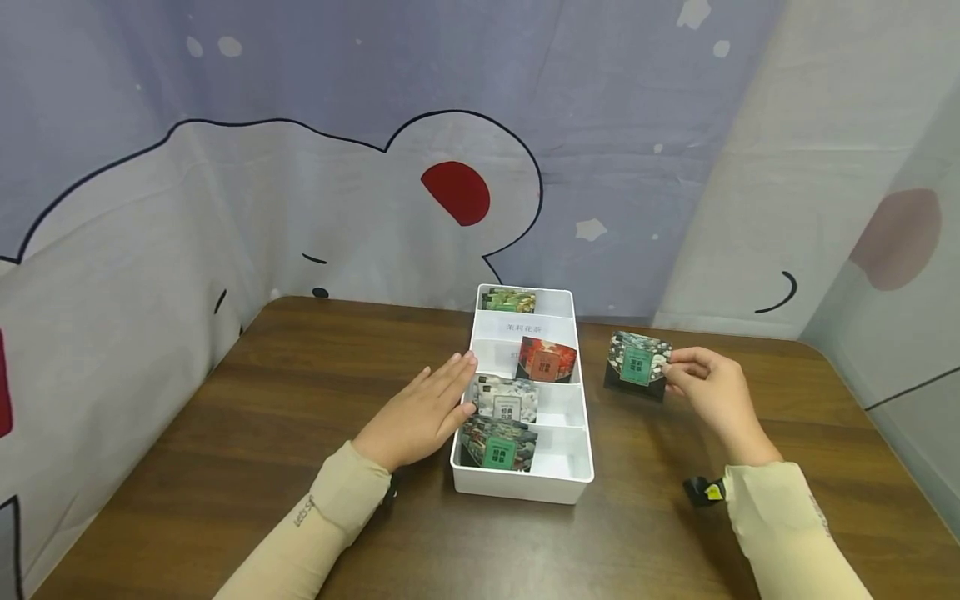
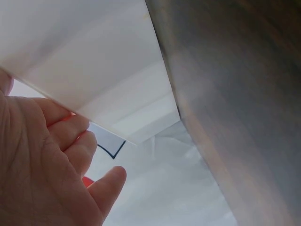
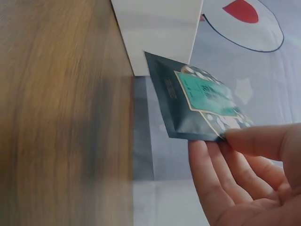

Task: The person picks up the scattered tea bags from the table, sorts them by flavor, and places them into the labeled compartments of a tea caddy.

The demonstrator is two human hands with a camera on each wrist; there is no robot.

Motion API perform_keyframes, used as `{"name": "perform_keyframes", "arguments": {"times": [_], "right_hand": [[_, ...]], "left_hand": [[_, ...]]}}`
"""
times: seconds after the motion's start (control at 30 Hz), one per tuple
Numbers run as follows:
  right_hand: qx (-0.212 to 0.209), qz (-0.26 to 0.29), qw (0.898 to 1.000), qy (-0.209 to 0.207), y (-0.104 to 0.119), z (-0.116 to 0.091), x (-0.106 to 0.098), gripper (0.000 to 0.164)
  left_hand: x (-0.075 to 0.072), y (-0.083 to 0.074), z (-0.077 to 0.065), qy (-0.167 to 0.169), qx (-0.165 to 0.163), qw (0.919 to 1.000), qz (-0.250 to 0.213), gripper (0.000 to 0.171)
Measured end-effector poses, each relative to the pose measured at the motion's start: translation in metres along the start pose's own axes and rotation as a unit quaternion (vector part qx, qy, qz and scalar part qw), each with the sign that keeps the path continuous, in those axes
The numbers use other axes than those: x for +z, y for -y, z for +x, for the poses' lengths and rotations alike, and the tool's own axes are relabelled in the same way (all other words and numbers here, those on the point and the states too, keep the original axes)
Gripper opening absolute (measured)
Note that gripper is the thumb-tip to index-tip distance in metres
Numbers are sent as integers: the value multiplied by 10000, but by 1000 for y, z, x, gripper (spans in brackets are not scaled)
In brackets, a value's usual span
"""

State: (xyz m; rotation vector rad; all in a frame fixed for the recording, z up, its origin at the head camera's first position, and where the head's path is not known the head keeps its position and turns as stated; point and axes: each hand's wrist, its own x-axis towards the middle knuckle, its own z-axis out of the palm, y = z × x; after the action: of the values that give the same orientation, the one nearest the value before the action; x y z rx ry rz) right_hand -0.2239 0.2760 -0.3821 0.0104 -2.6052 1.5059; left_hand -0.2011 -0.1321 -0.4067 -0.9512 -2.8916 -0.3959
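Note:
A dark tea sachet (image 1: 637, 362) with white flowers and a green label is pinched between the thumb and fingers of my right hand (image 1: 716, 396). It hangs above the table, to the right of a white divided box (image 1: 522, 483), apart from it. In the right wrist view the sachet (image 3: 197, 101) is tilted, gripped by one edge. My left hand (image 1: 420, 410), fingers extended, touches the box's left rim. Inside the box lie a red sachet (image 1: 547, 362), a grey-white sachet (image 1: 506, 398), a dark green sachet (image 1: 499, 443) and yellow-green sachets (image 1: 509, 300) at the back.
A printed label (image 1: 523, 327) shows in the second compartment from the back. The brown wooden table (image 1: 330, 350) extends on both sides of the box. Behind it hangs a patterned curtain (image 1: 615, 167).

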Motion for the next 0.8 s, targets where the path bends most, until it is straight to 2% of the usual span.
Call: {"name": "perform_keyframes", "arguments": {"times": [0.3, 0.53, 0.8], "right_hand": [[-349, 705, 9957, -484, 10, 13, 15, 31], [-728, 724, 9916, -788, 28, 25, 29, 31], [-757, 1618, 9816, -675, 49, 40, 38, 19]], "left_hand": [[0, -1, 0, -132, 58, 9994, 301, 63], [0, -1, 1, -198, 132, 9991, 364, 63], [1, 0, 1, -193, 124, 9991, 357, 62]]}}
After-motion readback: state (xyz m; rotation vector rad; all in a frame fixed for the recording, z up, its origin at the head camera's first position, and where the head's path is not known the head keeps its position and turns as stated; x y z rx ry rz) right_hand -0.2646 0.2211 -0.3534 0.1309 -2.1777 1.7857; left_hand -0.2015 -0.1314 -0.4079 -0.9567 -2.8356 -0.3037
